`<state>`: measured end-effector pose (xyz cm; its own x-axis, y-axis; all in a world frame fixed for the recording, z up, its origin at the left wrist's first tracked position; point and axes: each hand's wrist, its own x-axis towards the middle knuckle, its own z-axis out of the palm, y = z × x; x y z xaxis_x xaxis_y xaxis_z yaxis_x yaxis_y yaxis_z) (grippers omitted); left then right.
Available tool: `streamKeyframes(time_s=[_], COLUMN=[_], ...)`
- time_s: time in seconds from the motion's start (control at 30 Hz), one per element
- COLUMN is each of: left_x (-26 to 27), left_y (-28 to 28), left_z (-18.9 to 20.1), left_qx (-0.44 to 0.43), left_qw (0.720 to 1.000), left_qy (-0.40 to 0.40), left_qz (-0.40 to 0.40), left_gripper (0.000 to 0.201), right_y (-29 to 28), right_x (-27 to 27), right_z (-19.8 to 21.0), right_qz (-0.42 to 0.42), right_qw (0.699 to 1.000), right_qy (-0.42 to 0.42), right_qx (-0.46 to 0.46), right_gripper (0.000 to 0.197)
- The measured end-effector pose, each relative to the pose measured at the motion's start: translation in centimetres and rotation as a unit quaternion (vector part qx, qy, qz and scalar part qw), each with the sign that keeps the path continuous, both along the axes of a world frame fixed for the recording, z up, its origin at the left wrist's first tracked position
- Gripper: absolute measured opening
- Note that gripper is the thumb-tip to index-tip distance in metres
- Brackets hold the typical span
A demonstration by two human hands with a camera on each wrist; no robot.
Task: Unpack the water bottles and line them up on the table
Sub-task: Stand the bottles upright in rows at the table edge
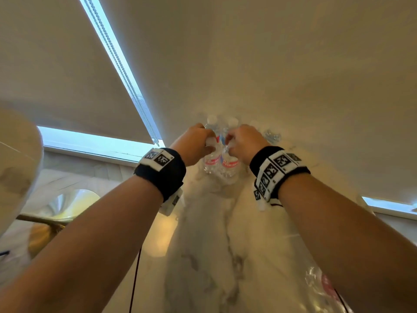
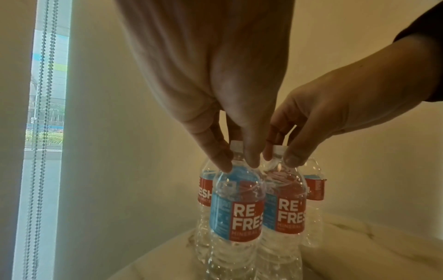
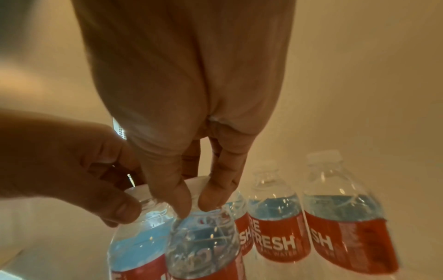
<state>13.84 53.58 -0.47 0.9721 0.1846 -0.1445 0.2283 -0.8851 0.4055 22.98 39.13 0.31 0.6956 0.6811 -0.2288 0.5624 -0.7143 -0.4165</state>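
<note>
Bottles (image 2: 236, 210): clear plastic, white caps, red-and-blue labels reading "REFRESH"; standing upright, clustered at the far end of the marble table (image 1: 209, 245) by the wall. Left hand (image 1: 195, 144): fingertips pinching the neck of the front left bottle. Right hand (image 1: 243, 141): fingertips pinching the neck of the front right bottle (image 2: 282, 212). Rear bottles partly hidden; total count unclear. Crumpled plastic wrap (image 1: 320, 288) at the near edge, cut off and blurred.

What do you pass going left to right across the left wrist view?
Bead chain → window strip → left-held bottle → right-held bottle → rear right bottle.
</note>
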Motion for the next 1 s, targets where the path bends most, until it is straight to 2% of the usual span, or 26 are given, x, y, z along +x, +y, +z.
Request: streamKeyframes(time_s=[0.2,0.3,0.37,0.43,0.47,0.57,0.63,0.8,0.87,1.0], left_x=[0.9,0.4,-0.6,-2.1,-3.0,-6.4,-8.7,-13.5,-14.4,-14.4], left_y=[1.1,0.8,0.3,-0.9,-1.7,-4.9,-7.6,-17.5,-21.5,-28.1], left_z=[-0.5,-0.5,-0.3,0.3,0.6,1.2,1.2,0.1,-0.4,-0.9], left_qx=[0.005,-0.006,-0.027,-0.047,-0.047,-0.044,-0.082,-0.184,-0.221,-0.234], left_qw=[1.0,0.999,0.998,0.996,0.995,0.984,0.975,0.977,0.971,0.965], left_qy=[-0.004,-0.001,0.003,-0.007,-0.025,-0.119,-0.158,-0.11,-0.086,-0.053], left_qz=[0.013,0.036,0.053,0.075,0.088,0.128,0.137,0.019,-0.027,-0.104], left_gripper=[0.036,0.043,0.059,0.075,0.076,0.065,0.058,0.041,0.039,0.044], right_y=[0.9,-0.5,-2.1,-4.3,-5.7,-10.4,-13.9,-22.7,-26.2,-32.2], right_x=[1.4,0.3,-1.5,-4.1,-5.7,-10.9,-14.5,-20.6,-21.3,-20.6], right_z=[-0.2,0.3,1.3,2.7,3.5,5.6,6.4,5.8,5.0,4.0], right_qz=[0.027,0.016,-0.022,-0.077,-0.103,-0.177,-0.225,-0.296,-0.316,-0.341], right_qw=[0.999,1.0,1.0,0.995,0.991,0.978,0.966,0.952,0.947,0.935], right_qy=[-0.018,0.002,0.022,0.037,0.042,0.04,0.049,0.013,-0.024,-0.096], right_qx=[-0.014,-0.016,0.004,0.051,0.073,0.107,0.118,0.082,0.053,-0.013], right_gripper=[0.027,0.046,0.055,0.051,0.045,0.027,0.023,0.023,0.022,0.022])
